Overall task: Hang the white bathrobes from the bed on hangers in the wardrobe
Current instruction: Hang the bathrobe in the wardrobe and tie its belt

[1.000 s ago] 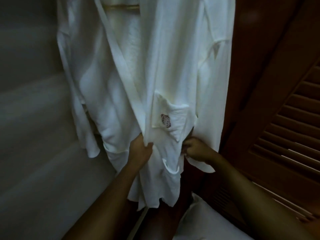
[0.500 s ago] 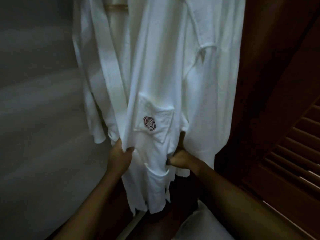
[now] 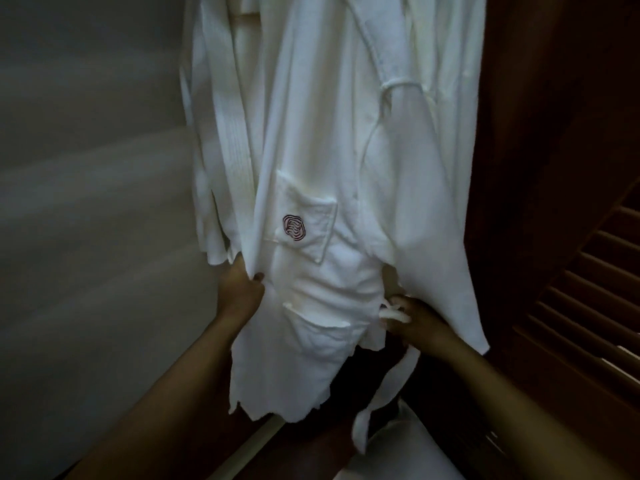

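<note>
A white bathrobe [image 3: 322,140] hangs in the dim wardrobe, filling the upper middle of the view; its pocket bears a red emblem [image 3: 293,227]. A strip of wooden hanger [image 3: 244,18] shows near the top. My left hand [image 3: 240,289] grips the robe's left front edge just below the pocket. My right hand [image 3: 414,318] pinches a white tie or belt end [image 3: 394,312] at the robe's right front edge. A loose belt strip [image 3: 384,400] dangles below that hand. Whether more than one robe hangs here I cannot tell.
The pale wardrobe wall [image 3: 90,202] stands at the left. A dark wooden louvred door [image 3: 581,271] stands close at the right. Something white and soft [image 3: 398,452] lies at the bottom under the robe.
The view has shifted so the robe sits further right and larger. My right hand has dropped from the robe's edge to a tie or belt end, and a belt strip now hangs below it.
</note>
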### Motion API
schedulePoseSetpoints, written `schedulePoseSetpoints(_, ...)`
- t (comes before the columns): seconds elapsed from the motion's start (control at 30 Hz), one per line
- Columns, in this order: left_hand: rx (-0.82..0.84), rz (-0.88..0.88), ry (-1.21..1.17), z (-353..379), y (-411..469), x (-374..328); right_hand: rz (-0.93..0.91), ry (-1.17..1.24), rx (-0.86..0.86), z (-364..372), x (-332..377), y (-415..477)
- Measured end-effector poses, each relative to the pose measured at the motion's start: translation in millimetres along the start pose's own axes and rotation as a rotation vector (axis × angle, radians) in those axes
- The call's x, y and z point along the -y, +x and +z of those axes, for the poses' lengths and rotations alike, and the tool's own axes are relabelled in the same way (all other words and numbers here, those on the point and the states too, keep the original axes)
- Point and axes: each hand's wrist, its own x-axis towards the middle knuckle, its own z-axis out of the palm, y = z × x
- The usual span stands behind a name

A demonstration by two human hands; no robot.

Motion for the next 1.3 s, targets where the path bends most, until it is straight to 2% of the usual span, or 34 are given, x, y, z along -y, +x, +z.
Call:
schedulePoseSetpoints(0.1,0.03,-0.002,-0.017,12.3,-7.3,-16.9,0.041,-0.116,-0.091,-14.9,-12.0,-19.2)
schedulePoseSetpoints(0.17,-0.086,0.064,-0.002,20.5,-23.3,-30.8,0.035,-0.179,-0.176,-17.7,-26.8,-31.7)
schedulePoseSetpoints(0.23,-0.257,0.281,0.004,32.9,-46.5,-47.8,0.002,-0.215,-0.264,-14.8,-38.7,-42.5)
schedulePoseSetpoints(0.27,-0.292,0.43,-0.005,41.6,-58.4,-56.4,-0.036,-0.219,-0.306,-11.4,-46.4,-44.0)
schedulePoseSetpoints(0.3,-0.266,0.579,0.0,51.1,-68.3,-64.6,-0.075,-0.238,-0.353,-9.0,-47.9,-46.0)
schedulePoseSetpoints(0.37,-0.091,0.817,0.111,74.5,-76.8,-74.1,-0.133,-0.292,-0.4,-5.6,-44.4,-48.9)
schedulePoseSetpoints(0.43,0.099,0.89,0.309,93.9,-70.1,-75.7,-0.182,-0.387,-0.45,-5.0,-38.7,-49.8)
schedulePoseSetpoints(0.5,0.191,0.83,0.458,101.9,-54.9,-73.7,-0.098,-0.467,-0.423,-10.4,-33.2,-53.0)
schedulePoseSetpoints(0.57,0.27,0.797,0.527,103.1,-39.3,-68.7,0.118,-0.551,-0.347,-13.7,-27.4,-59.8)
schedulePoseSetpoints(0.6,0.33,0.796,0.544,102.8,-34.2,-65.5,0.22,-0.518,-0.3,-12.6,-22.0,-63.5)
schedulePoseSetpoints(0.7,0.54,0.765,0.405,101.4,-28.7,-58.6,0.338,-0.196,-0.336,0.0,15.2,-69.7)
schedulePoseSetpoints(0.77,0.699,0.62,0.189,94.1,-30.3,-54.4,0.44,0.132,-0.361,12.0,44.9,-68.3)
schedulePoseSetpoints(0.83,0.875,0.4,0.013,86.0,-40.9,-42.2,0.494,0.402,-0.404,23.5,67.7,-64.9)
schedulePoseSetpoints(0.97,1.222,0.201,-0.194,82.6,-81.5,-8.0,0.544,0.684,-0.47,46.7,95.9,-45.3)
schedulePoseSetpoints(1.07,1.214,0.134,-0.343,84.4,-99.1,4.0,0.624,0.925,-0.422,59.3,99.6,-35.1)
schedulePoseSetpoints(1.17,1.251,0.112,-0.302,77.6,-94.5,23.3,0.684,1.254,-0.38,71.4,92.6,-35.7)
schedulePoseSetpoints(1.27,1.411,0.165,-0.19,74.1,-84.6,46.2,0.685,1.271,-0.355,84.6,91.1,-39.1)
schedulePoseSetpoints(1.3,1.391,0.157,-0.193,71.4,-81.3,48.5,0.674,1.209,-0.361,87.3,90.2,-41.3)
